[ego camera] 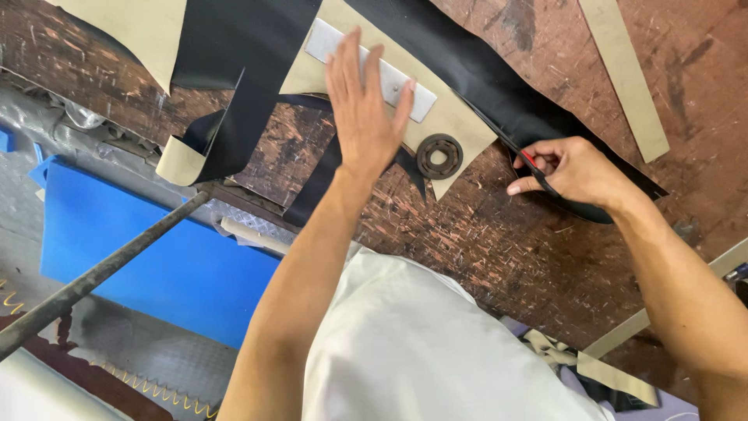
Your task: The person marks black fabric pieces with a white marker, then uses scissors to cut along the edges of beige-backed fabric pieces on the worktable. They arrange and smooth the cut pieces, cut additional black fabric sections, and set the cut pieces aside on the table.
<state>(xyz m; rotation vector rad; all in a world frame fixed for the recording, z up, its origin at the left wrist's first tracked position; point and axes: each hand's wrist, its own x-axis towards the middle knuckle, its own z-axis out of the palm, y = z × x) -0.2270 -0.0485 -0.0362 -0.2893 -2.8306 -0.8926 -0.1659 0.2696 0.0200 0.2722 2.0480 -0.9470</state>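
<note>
My left hand (362,109) lies flat, fingers spread, on a grey metal ruler bar (417,95) that rests over a beige paper pattern (460,129) on black sheet material (249,70). My right hand (573,168) is closed around a small red-handled cutting tool (530,160), its tip at the edge of the black sheet (499,93). A dark round metal ring weight (439,156) sits on the pattern's corner, between my two hands.
The scratched brown worktable (499,249) carries a long beige strip (623,74) at the far right and a curled black-and-beige offcut (191,152) at the left. Past the table edge are a blue board (156,249), a metal rod (101,273) and scraps (615,374).
</note>
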